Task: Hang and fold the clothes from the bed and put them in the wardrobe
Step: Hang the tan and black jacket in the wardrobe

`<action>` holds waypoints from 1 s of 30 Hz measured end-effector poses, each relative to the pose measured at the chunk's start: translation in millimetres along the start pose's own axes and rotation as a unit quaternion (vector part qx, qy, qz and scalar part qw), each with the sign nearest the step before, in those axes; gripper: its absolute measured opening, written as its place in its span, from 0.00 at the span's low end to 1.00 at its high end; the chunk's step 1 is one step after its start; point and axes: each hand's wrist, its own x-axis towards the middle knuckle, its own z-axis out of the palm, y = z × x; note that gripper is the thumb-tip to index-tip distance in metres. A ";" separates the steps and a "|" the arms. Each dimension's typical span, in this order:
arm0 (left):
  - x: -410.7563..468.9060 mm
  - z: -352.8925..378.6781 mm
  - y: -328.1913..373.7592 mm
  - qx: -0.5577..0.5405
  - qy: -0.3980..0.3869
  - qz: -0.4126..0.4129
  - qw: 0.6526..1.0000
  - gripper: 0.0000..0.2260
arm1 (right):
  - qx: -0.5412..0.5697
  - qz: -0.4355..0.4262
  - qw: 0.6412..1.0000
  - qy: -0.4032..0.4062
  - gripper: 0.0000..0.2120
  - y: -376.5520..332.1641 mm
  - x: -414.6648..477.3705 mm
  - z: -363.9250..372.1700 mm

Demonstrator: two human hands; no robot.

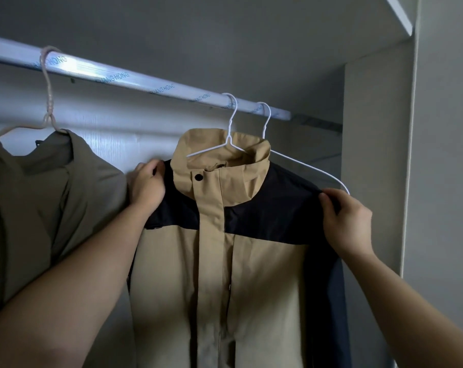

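On the wardrobe rail (145, 81), the tan-and-navy jacket (225, 261) is hung beside an olive garment (39, 195) (two up); its shoulders are pinched by left hand (148, 187) and right hand (344, 219). Folding not seen.

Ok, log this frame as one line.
stage: hanging | tan-and-navy jacket on white hanger on rail | left hand grips one shoulder | right hand pinches the other | olive garment hangs alongside

Dim, soft light; glare on the rail (134, 79); wide-angle bowing.
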 end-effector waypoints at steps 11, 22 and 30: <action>0.2 6.4 12.5 0.039 0.003 -0.044 0.998 0.16 | -0.110 0.104 0.978 -0.147 0.12 -23.1 54.2 -1.3; 1.9 14.6 -5.3 -0.074 0.022 -0.024 0.997 0.10 | -0.089 -0.055 0.988 -0.116 0.11 -59.3 54.8 51.4; 6.5 18.7 2.0 -0.066 0.013 -0.123 0.990 0.16 | -0.034 -0.027 0.967 -0.250 0.17 -45.6 83.6 38.5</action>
